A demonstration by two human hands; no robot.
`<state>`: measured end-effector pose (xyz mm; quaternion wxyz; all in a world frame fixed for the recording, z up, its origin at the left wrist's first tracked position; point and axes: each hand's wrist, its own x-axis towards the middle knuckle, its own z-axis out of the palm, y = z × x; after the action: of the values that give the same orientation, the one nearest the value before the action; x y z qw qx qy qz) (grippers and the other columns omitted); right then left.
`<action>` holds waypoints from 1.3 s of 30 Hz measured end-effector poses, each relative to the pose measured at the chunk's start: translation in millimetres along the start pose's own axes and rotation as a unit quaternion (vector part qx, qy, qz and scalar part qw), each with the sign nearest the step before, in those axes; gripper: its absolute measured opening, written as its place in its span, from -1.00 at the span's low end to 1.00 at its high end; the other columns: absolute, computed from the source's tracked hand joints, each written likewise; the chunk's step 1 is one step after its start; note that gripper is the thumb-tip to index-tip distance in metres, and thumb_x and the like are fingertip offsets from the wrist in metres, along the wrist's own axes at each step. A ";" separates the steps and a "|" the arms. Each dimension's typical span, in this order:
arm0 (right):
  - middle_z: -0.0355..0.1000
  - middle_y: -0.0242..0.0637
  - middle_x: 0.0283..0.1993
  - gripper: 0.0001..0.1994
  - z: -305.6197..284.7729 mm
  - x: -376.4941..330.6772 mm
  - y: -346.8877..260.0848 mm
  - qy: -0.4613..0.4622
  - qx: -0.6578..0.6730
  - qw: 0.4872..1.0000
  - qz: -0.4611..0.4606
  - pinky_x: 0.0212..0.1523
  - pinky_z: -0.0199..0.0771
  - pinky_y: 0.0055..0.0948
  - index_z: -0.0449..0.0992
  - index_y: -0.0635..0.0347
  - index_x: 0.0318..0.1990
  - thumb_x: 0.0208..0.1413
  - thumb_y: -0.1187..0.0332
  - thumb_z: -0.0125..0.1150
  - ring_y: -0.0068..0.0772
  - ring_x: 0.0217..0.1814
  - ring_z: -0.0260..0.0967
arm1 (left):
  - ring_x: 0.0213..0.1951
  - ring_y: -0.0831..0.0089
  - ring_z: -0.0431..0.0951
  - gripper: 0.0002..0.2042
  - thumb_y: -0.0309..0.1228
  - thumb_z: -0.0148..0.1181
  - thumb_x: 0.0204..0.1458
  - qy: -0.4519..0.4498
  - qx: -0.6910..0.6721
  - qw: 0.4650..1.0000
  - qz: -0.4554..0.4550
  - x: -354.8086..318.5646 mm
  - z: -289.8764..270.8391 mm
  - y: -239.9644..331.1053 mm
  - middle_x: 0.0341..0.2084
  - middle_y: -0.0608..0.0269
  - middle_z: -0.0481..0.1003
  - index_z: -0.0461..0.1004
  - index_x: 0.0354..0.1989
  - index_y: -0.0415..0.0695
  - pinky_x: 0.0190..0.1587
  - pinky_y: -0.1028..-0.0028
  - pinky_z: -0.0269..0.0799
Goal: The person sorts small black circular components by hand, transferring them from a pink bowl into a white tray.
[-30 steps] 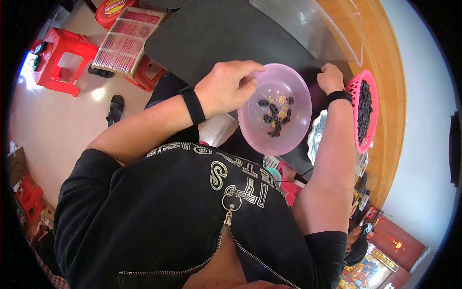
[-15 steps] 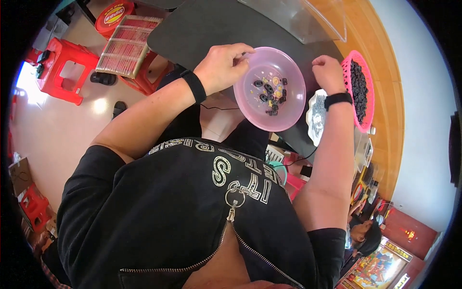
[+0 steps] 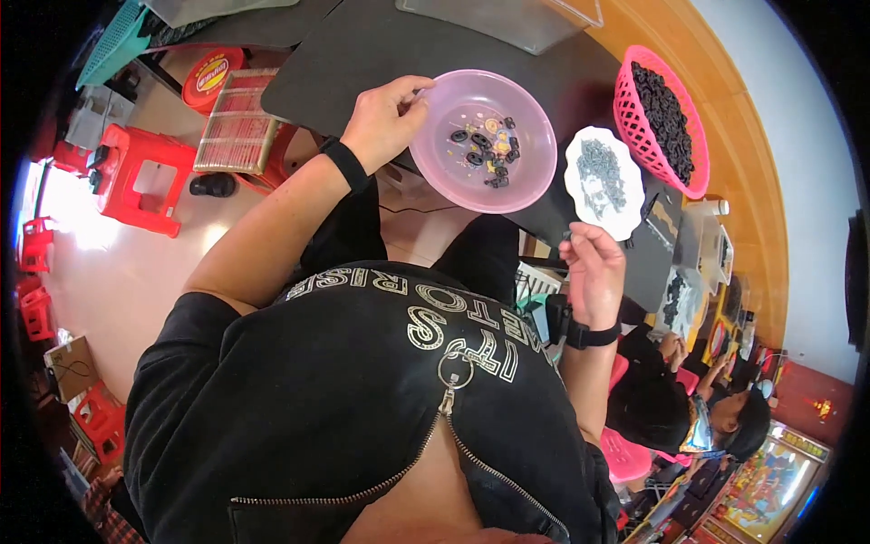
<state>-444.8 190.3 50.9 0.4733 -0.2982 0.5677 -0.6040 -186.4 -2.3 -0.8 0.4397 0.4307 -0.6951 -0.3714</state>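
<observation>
My left hand [image 3: 385, 118] grips the near-left rim of a translucent pink bowl [image 3: 444, 177] that rests on the edge of a dark table [image 3: 362, 45]. Several small black rings and a few pale bits lie inside the bowl. My right hand [image 3: 594, 272] hovers off the table's edge, below a white dish [image 3: 573, 181] of small grey parts, with its fingertips pinched on a tiny dark piece. A pink basket [image 3: 634, 118] full of black rings stands beyond the dish.
Clear plastic containers sit at the far side of the table. Red plastic stools [image 3: 136, 177] and a flat tray of red sticks [image 3: 237, 127] stand on the floor to the left. Another person [image 3: 689, 408] in dark clothing sits at lower right.
The pink bowl has come down from in front of me onto the table's edge. My right hand has left the pink basket and drawn back toward me, below the white dish.
</observation>
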 end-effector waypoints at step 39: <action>0.48 -0.13 -0.40 -0.88 -70.4 68.7 -13.5 0.101 -0.604 0.740 -0.278 -0.24 0.39 -0.29 0.55 0.22 -0.41 -0.13 0.41 0.18 -0.10 -0.29 0.41 | -0.46 0.70 0.36 -0.86 -0.48 0.08 0.06 -0.333 -0.269 0.878 -0.216 -70.8 53.9 99.5 -0.50 0.41 0.41 0.44 -0.25 -0.26 -0.37 0.70 0.32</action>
<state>-536.8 155.0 39.3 -0.0552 -0.6032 0.7498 -0.2662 -246.5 105.8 49.4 0.1902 0.2865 -0.5636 -0.7511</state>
